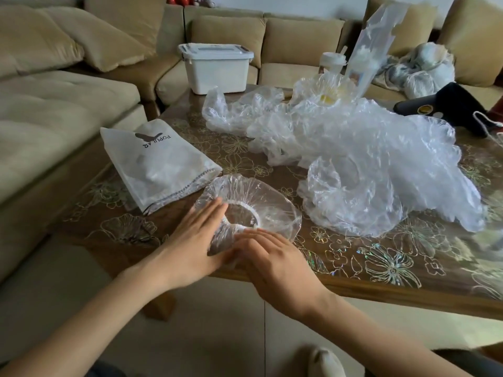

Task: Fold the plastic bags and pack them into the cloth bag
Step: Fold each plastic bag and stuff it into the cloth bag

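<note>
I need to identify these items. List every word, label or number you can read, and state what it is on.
"POPULAR": printed on the cloth bag, upside down from this view, beside a dark logo.
Yellow badge on the black item: too small to read.
Lid panel of the white box: blurred, nothing readable.

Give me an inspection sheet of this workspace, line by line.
Surface: wooden table with a glossy floral pattern.
Job's things: round plastic bag at the near edge; cloth bag to its left; pile of plastic bags to the right.
Clutter: lidded storage box and jar at the back; dark object far right.
Hands: left hand and right hand lie flat on the round plastic bag.
Cables: a light cord beside the dark object.
Surroundings: beige sofa with a blanket.
</note>
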